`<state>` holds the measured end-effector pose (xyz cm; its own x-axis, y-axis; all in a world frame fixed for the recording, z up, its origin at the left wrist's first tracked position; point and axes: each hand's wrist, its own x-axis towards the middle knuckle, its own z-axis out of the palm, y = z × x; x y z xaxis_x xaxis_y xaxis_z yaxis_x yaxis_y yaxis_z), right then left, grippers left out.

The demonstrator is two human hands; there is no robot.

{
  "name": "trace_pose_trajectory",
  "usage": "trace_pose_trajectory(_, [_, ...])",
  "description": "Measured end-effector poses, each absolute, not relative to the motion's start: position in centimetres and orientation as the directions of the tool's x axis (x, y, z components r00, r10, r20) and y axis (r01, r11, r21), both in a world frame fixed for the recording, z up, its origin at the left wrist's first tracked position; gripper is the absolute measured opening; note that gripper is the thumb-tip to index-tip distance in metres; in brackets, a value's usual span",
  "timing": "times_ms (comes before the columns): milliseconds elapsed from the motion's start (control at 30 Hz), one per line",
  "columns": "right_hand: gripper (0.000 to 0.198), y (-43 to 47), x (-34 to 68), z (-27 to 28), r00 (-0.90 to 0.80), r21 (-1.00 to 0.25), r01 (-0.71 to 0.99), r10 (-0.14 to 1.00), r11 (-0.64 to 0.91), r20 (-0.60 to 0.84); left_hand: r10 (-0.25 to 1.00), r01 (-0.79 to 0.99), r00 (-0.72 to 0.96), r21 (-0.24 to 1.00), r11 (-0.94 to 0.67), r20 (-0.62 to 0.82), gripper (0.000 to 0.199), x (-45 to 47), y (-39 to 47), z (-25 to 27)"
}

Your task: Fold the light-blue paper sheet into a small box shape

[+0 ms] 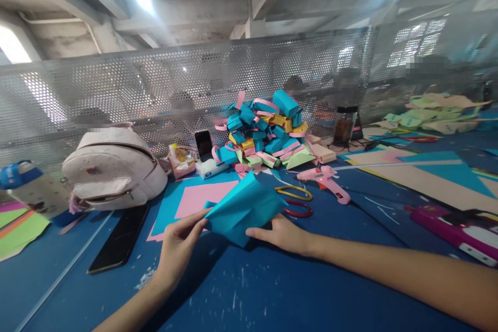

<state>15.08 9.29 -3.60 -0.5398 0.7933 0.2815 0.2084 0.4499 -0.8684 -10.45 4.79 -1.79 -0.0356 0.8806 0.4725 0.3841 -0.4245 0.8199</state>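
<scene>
Between my two hands, a creased sheet of blue paper is held up above the blue table. My left hand pinches its left corner between thumb and fingers. At the lower right edge, my right hand grips the same paper, thumb in front and the other fingers hidden behind it. Just beyond the sheet lie scissors with one yellow and one red handle loop, their blades out of sight. A pink glue gun rests to the right of them.
A heap of folded paper pieces stands at the back. On the left are a white backpack, a black phone and a bottle. A purple power strip sits at right. Behind everything runs a perforated metal screen.
</scene>
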Motion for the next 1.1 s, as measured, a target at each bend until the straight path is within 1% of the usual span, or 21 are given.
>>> trace_pose_trajectory(67, [0.05, 9.3, 15.0, -3.4, -0.531, -0.907, 0.159, 0.808, 0.389, 0.254, 0.894, 0.356, -0.011, 0.837, -0.416, 0.449, 0.03, -10.3, 4.6, -1.7])
trace_pose_trajectory(200, [0.047, 9.5, 14.9, -3.4, -0.569, -0.976, 0.005, 0.803, 0.218, 0.176, 0.921, 0.241, 0.124, 0.889, -0.389, 0.369, 0.062, -10.1, 4.0, -1.8])
trace_pose_trajectory(233, [0.047, 9.7, 14.9, -3.5, -0.578, -0.979, -0.023, 0.797, 0.202, 0.178, 0.922, 0.22, 0.153, 0.897, -0.383, 0.356, 0.067, -10.1, 3.9, -1.8])
trace_pose_trajectory(300, [0.046, 10.2, 15.0, -4.0, -0.572, -0.975, -0.054, 0.793, 0.216, 0.207, 0.915, 0.181, 0.187, 0.903, -0.389, 0.357, 0.071, -10.1, 3.8, -1.9])
trace_pose_trajectory(367, [0.044, 10.9, 15.2, -4.6, -0.56, -0.97, -0.066, 0.796, 0.233, 0.229, 0.902, 0.129, 0.216, 0.905, -0.405, 0.373, 0.066, -10.0, 3.8, -1.9])
trace_pose_trajectory(433, [0.042, 11.4, 15.3, -5.1, -0.551, -0.97, -0.076, 0.801, 0.231, 0.234, 0.897, 0.101, 0.263, 0.914, -0.392, 0.355, 0.057, -9.9, 3.8, -1.7])
trace_pose_trajectory(500, [0.04, 11.8, 15.3, -5.2, -0.545, -0.971, -0.084, 0.806, 0.222, 0.231, 0.907, 0.15, 0.289, 0.922, -0.358, 0.305, 0.044, -9.7, 3.7, -1.4])
trace_pose_trajectory(567, [0.04, 11.9, 15.1, -5.0, -0.541, -0.971, -0.1, 0.808, 0.216, 0.235, 0.919, 0.242, 0.29, 0.909, -0.339, 0.266, 0.033, -9.6, 3.6, -1.2])
trace_pose_trajectory(667, [0.043, 11.9, 14.7, -4.5, -0.528, -0.964, -0.145, 0.807, 0.223, 0.266, 0.928, 0.341, 0.274, 0.876, -0.341, 0.254, 0.027, -9.4, 3.5, -1.1])
trace_pose_trajectory(733, [0.044, 12.1, 14.4, -4.2, -0.487, -0.948, -0.182, 0.814, 0.261, 0.317, 0.937, 0.37, 0.255, 0.872, -0.321, 0.237, 0.026, -9.4, 3.5, -1.2])
trace_pose_trajectory(833, [0.046, 12.6, 14.3, -3.8, -0.313, -0.899, -0.204, 0.844, 0.388, 0.436, 0.948, 0.373, 0.202, 0.875, -0.308, 0.247, 0.029, -9.4, 3.7, -1.4])
trace_pose_trajectory(900, [0.044, 12.6, 14.4, -3.6, -0.199, -0.871, -0.184, 0.851, 0.455, 0.486, 0.942, 0.38, 0.166, 0.863, -0.334, 0.291, 0.029, -9.3, 3.7, -1.3])
trace_pose_trajectory(967, [0.035, 11.8, 14.6, -3.2, -0.173, -0.85, -0.122, 0.833, 0.512, 0.526, 0.936, 0.404, 0.153, 0.844, -0.351, 0.316, 0.026, -9.2, 3.6, -1.2])
trace_pose_trajectory(1033, [0.02, 10.4, 14.9, -2.5, -0.21, -0.775, 0.0, 0.757, 0.632, 0.618, 0.936, 0.43, 0.16, 0.832, -0.351, 0.312, 0.024, -9.1, 3.4, -1.1])
trace_pose_trajectory(1067, [0.016, 9.7, 15.0, -2.0, -0.249, -0.699, 0.076, 0.692, 0.711, 0.678, 0.939, 0.444, 0.164, 0.827, -0.344, 0.303, 0.023, -9.1, 3.3, -1.1])
trace_pose_trajectory(1100, [0.016, 8.9, 15.2, -1.5, -0.262, -0.57, 0.149, 0.589, 0.808, 0.765, 0.941, 0.462, 0.16, 0.82, -0.338, 0.298, 0.024, -9.1, 3.2, -1.2])
